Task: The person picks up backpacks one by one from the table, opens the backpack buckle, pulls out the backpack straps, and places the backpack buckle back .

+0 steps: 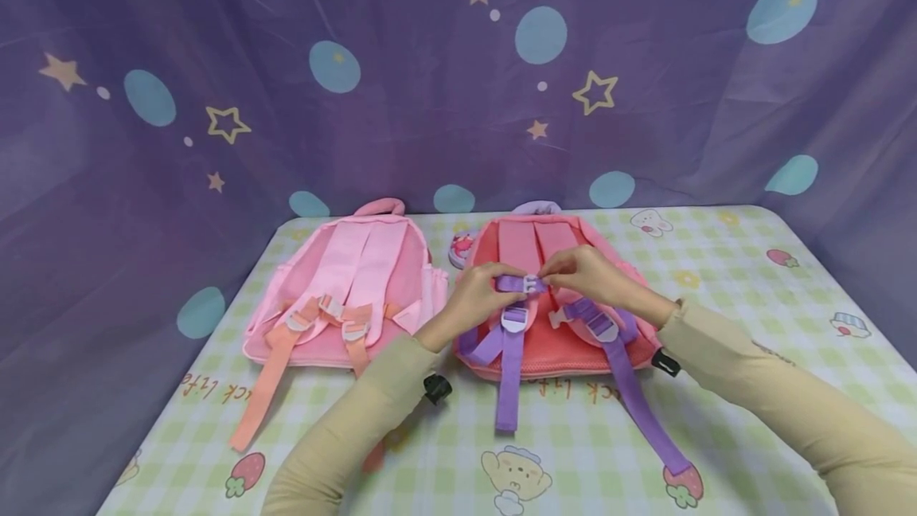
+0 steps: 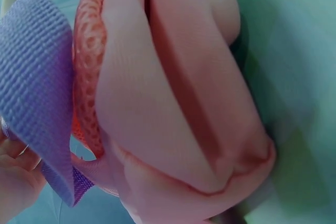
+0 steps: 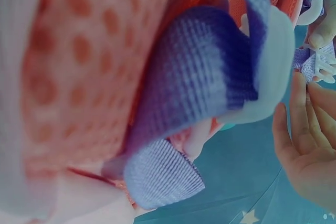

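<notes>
A red-pink backpack (image 1: 501, 357) lies with its shoulder straps up. Above it, a white plastic buckle (image 1: 530, 284) sits on a short purple strap (image 1: 510, 284). My left hand (image 1: 476, 297) grips this strap on the buckle's left, fingers above and thumb below. On the buckle's other side my right hand (image 1: 591, 273) pinches the strap end between thumb and fingers. Another white buckle part (image 1: 559, 318) rests on the backpack by the right shoulder strap's purple webbing (image 1: 593, 315). In the left wrist view, wide purple webbing (image 2: 34, 77) partly covers my left hand (image 2: 18, 179).
Left of it lies a pink backpack (image 1: 286, 317) with orange straps (image 1: 268, 392). Loose purple strap tails (image 1: 509, 388) hang toward me over the green checked tablecloth (image 1: 444, 468). A small printed item (image 1: 461, 248) shows between the backpacks. A purple curtain (image 1: 430, 118) hangs behind.
</notes>
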Available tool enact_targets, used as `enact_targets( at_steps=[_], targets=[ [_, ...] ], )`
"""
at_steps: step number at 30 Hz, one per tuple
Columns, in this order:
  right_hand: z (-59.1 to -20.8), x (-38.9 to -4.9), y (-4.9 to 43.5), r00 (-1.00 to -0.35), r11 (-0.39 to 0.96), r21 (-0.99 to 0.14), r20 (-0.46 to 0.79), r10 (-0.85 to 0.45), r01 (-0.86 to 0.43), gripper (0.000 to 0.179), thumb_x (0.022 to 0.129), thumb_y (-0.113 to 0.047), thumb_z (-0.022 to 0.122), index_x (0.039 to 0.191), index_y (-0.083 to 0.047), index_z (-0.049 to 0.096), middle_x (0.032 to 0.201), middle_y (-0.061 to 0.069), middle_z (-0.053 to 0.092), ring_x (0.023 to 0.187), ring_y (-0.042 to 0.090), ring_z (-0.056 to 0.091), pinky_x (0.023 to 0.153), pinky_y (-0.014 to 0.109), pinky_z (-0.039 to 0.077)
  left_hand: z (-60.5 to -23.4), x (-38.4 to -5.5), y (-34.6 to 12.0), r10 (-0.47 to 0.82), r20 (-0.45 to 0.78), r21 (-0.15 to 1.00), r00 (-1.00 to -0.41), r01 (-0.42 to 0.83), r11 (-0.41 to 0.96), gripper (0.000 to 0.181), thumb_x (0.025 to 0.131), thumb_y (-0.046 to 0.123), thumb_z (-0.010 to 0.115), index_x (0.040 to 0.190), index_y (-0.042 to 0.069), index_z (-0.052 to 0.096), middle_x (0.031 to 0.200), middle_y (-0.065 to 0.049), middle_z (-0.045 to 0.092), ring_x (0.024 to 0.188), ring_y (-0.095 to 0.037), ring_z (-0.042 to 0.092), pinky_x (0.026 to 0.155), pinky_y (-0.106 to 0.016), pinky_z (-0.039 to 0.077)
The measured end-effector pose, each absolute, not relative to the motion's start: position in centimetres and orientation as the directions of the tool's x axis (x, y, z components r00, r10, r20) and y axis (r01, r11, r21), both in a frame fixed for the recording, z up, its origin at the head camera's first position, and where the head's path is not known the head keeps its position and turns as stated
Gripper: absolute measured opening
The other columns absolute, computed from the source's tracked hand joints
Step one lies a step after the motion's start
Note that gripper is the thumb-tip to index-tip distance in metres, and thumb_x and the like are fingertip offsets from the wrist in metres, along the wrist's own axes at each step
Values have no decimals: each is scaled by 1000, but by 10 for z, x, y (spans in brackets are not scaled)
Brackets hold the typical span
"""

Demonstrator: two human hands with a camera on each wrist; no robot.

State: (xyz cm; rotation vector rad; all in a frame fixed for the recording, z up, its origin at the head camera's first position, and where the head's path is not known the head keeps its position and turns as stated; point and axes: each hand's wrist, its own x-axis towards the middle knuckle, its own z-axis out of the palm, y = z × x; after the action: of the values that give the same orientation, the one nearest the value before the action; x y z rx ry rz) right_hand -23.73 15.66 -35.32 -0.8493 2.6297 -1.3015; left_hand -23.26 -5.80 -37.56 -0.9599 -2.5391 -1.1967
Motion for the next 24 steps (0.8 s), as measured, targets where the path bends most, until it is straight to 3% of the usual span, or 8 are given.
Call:
enact_targets(
  at_steps=[11,18,24],
  targets=[
    [-354,-237,152,-846,448,-784,175,-503,-429,14,86,2,62,97,6,69,90,15,70,72,29,66,68,19,50,-375,-232,-57,485,370,646,-792,595,479,26,79,10,76,102,0,71,99,-13,70,92,-22,65,79,-26,52],
    [-349,-232,151,-852,464,-782,156,-500,-415,17,93,-8,57,98,3,69,77,11,70,77,33,66,73,22,49,-376,-233,-57,485,367,648,-794,592,479,26,79,10,75,102,0,71,98,-13,69,90,-22,65,76,-24,52],
    [-349,-231,149,-856,504,-753,149,-494,-422,19,92,-16,60,95,-1,71,75,9,69,76,25,63,74,28,47,-376,-232,-57,483,367,636,-795,594,493,26,79,11,75,103,1,71,99,-13,69,93,-22,65,78,-26,52]
  ],
)
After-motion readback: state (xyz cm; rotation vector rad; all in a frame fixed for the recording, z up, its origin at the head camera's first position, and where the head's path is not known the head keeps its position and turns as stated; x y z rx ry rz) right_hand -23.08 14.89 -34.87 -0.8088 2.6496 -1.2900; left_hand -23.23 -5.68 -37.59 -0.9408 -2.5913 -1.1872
